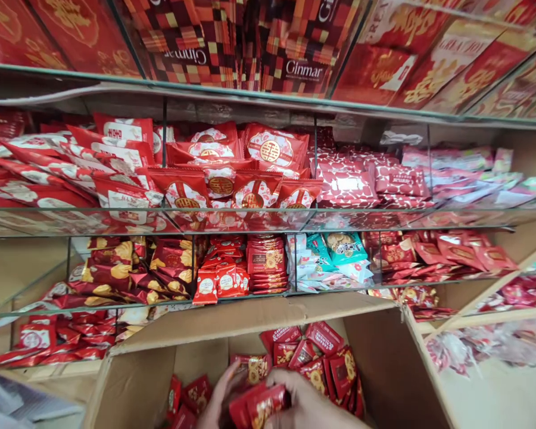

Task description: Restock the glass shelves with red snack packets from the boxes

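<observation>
A small bunch of red snack packets is held between my two hands, low in the picture, inside an open cardboard box. My left hand closes on the bunch from the left, its thumb side blurred. From the right, my right hand is wrapped round the same packets, fingers bent. Behind my hands lie more red packets, marked caramel and almond and piled to the right in the box. A few other red packets are left of my left hand.
Glass shelves with dividers run across behind the box. They carry red wrapped snacks, teal packets and a caramel almond stack. Ginmar bags stand on the top shelf. Plastic-wrapped goods lie at right.
</observation>
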A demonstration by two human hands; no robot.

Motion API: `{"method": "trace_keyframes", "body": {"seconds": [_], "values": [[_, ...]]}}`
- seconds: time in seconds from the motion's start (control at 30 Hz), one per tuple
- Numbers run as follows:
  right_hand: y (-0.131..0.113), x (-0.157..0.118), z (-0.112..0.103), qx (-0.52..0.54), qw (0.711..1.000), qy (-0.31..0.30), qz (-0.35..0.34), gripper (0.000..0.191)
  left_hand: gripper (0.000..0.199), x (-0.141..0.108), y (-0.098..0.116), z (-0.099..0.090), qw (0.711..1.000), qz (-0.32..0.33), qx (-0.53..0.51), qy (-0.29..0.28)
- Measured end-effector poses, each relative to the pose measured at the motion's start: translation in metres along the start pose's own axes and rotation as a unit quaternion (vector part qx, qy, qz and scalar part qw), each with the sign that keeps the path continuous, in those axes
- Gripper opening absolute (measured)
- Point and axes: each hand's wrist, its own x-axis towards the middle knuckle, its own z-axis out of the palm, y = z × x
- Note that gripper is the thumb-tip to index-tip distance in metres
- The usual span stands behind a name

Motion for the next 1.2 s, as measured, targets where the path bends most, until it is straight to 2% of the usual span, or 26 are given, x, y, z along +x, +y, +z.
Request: {"method": "trace_keyframes", "body": {"seconds": [0.07, 0.13, 0.2, 0.27, 0.43, 0.6, 0.73, 0.83, 0.93, 1.03, 1.2], "values": [[-0.007, -0.001, 0.006, 0.102, 0.994, 0.005, 0.030, 0.034, 0.079, -0.006, 0.019, 0.010, 0.995, -0.063, -0.071, -0.035], [-0.008, 0.000, 0.012, 0.197, 0.979, 0.037, 0.046, 0.038, 0.056, -0.010, 0.035, 0.017, 0.990, -0.110, -0.081, -0.022], [-0.007, 0.000, 0.015, 0.238, 0.968, 0.071, 0.046, 0.039, 0.043, -0.012, 0.043, 0.021, 0.983, -0.147, -0.106, 0.000], [-0.005, 0.000, 0.017, 0.231, 0.968, 0.093, 0.038, 0.036, 0.038, -0.015, 0.043, 0.022, 0.975, -0.172, -0.139, 0.023], [0.000, -0.002, 0.015, 0.240, 0.963, 0.120, 0.035, 0.025, 0.034, -0.017, 0.038, 0.021, 0.966, -0.173, -0.181, 0.061], [0.002, 0.001, 0.008, 0.335, 0.928, 0.149, 0.060, 0.027, 0.038, -0.017, 0.045, 0.020, 0.959, -0.160, -0.210, 0.101], [0.002, 0.000, 0.008, 0.375, 0.912, 0.143, 0.085, 0.029, 0.040, -0.018, 0.050, 0.023, 0.962, -0.163, -0.193, 0.101], [0.004, -0.002, 0.009, 0.352, 0.922, 0.128, 0.099, 0.027, 0.041, -0.018, 0.050, 0.025, 0.961, -0.169, -0.180, 0.124], [0.006, -0.005, 0.007, 0.294, 0.945, 0.106, 0.095, 0.025, 0.039, -0.018, 0.048, 0.022, 0.957, -0.174, -0.186, 0.143], [0.004, -0.005, 0.003, 0.243, 0.963, 0.077, 0.086, 0.026, 0.040, -0.018, 0.047, 0.019, 0.958, -0.171, -0.179, 0.143], [-0.007, -0.005, 0.001, 0.201, 0.978, 0.037, 0.048, 0.026, 0.044, -0.020, 0.048, 0.017, 0.966, -0.163, -0.153, 0.132]]}}
